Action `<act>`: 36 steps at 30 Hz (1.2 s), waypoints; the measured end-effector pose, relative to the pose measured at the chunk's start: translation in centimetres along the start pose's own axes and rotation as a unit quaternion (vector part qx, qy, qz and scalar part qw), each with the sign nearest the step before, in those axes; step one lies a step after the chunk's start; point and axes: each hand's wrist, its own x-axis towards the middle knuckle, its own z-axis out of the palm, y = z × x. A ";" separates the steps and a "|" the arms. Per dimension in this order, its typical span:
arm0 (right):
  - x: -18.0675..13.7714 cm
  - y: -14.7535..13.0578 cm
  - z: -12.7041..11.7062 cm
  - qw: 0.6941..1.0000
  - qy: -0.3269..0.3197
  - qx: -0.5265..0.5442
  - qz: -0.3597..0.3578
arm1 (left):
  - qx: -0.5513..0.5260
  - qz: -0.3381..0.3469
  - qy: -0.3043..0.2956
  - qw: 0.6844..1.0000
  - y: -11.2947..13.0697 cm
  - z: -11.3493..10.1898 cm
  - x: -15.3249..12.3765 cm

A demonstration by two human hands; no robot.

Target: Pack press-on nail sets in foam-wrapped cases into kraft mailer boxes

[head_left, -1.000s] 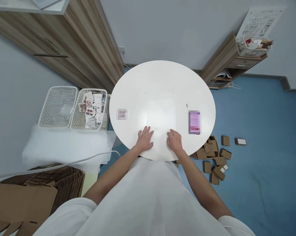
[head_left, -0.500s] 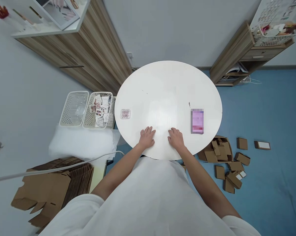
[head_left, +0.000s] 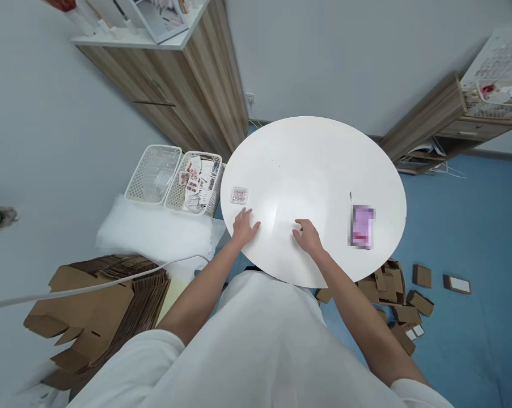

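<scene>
On the white oval table [head_left: 298, 147] my left hand [head_left: 243, 228] is at the near left, its fingers apart and holding nothing. Just beyond its fingertips lies a small clear case [head_left: 239, 195] with rows of small pinkish pieces inside. My right hand [head_left: 308, 237] is near the middle of the table's near part, fingers loosely bent, thumb apart from them, nothing in it. To its right lies a flat rectangular object [head_left: 362, 227], pixelated purple and pink, apart from the hand.
Left of the table stand a white basket of cards and packets [head_left: 200, 181] and a basket of clear plastic [head_left: 153, 173]. Folded cardboard [head_left: 98, 311] is stacked at lower left, under a white cable [head_left: 153, 271]. Small brown boxes [head_left: 421, 276] lie on the blue floor at right.
The view has shifted and tilted. My left hand has moved leftward and forward, close to the clear case. My right hand's fingers are more bent, and it stays near the same part of the table.
</scene>
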 end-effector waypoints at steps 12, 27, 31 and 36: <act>11.1 -12.4 8.0 0.877 -0.104 0.444 0.149 | -0.440 -0.229 0.030 0.868 -8.1 -3.7 9.0; 12.4 -13.0 9.5 0.857 -0.113 0.463 0.194 | -0.478 -0.225 -0.045 0.848 -7.7 -4.1 9.2; 11.2 -12.4 7.6 0.863 -0.116 0.460 0.172 | -0.481 -0.212 -0.037 0.850 -5.9 -4.3 8.1; 8.3 -9.4 3.3 0.865 -0.110 0.472 0.130 | -0.506 -0.176 -0.034 0.844 -1.9 -3.3 6.1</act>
